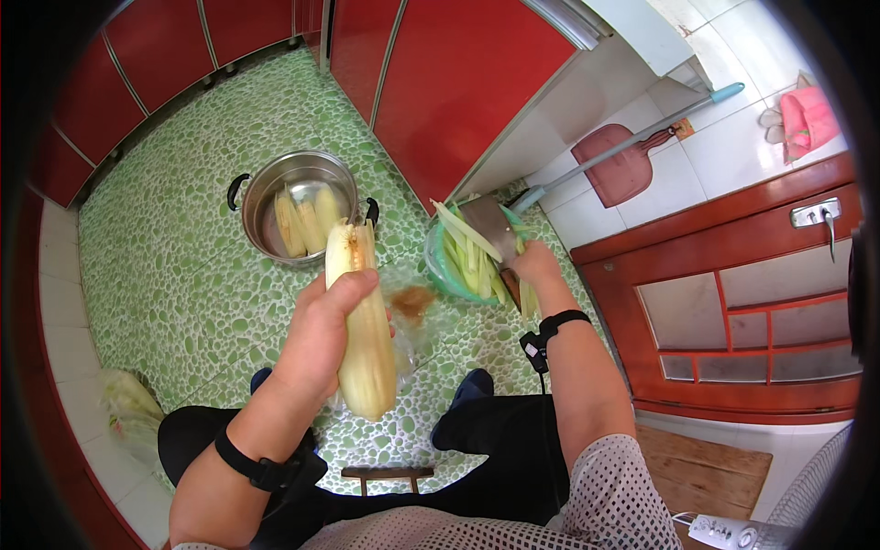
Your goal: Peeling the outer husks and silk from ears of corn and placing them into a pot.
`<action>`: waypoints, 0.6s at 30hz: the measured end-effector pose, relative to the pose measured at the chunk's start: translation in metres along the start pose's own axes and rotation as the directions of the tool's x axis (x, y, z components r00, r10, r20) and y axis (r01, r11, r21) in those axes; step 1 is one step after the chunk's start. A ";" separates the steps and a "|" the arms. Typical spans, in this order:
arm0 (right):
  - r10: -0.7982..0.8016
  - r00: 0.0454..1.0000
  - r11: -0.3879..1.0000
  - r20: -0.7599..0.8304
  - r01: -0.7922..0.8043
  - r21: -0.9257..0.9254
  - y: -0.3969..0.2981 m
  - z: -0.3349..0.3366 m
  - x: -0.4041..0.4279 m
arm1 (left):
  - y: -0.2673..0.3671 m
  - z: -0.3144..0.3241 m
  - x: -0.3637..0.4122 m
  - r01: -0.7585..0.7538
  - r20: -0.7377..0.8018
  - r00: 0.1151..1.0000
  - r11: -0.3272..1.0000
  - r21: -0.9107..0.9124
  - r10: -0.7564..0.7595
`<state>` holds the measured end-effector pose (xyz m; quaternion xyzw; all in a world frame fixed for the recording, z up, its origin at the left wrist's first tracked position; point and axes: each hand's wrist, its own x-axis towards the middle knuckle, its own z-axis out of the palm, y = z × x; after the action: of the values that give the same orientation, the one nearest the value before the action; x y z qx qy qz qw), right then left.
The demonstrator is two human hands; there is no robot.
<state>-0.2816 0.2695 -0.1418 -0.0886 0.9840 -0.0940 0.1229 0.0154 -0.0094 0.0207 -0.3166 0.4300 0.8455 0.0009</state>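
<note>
My left hand (330, 323) grips an ear of corn (368, 357) with pale husk still on it, its cut, brownish end pointing away from me. Over a green-lined basin (434, 265) full of loose corn husks (467, 251), my right hand (537, 269) is closed around a cleaver (489, 223) with a broad grey blade. Its fingers are partly hidden. Beyond my left hand stands a two-handled steel pot (254, 216) on the floor, with several pale ears of corn (306, 223) inside.
Brown corn silk (412, 302) lies on the green pebble-patterned floor between pot and basin. Red cabinets (454, 89) rise ahead. A pink dustpan (615, 165) and a long-handled tool (632, 130) lean at the right, near a red door (619, 275). A plastic bag (130, 412) is at the left.
</note>
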 end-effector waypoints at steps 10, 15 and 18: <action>0.077 0.981 0.982 0.178 -0.043 -0.183 0.025 0.008 -0.029 | -0.010 0.009 0.003 -0.071 0.030 0.997 0.993 0.089 0.069; -0.034 0.999 0.978 0.002 0.034 -0.205 0.010 -0.039 -0.050 | -0.016 0.010 0.007 -0.134 0.045 0.991 0.986 0.103 0.130; -0.157 0.967 0.958 -0.202 0.099 -0.267 0.033 -0.055 -0.063 | -0.018 0.018 0.008 -0.132 0.094 0.988 0.987 0.090 0.124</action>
<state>-0.2403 0.3224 -0.0824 -0.1566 0.9875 0.0161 -0.0062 0.0041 0.0130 0.0111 -0.2505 0.4889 0.8353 -0.0194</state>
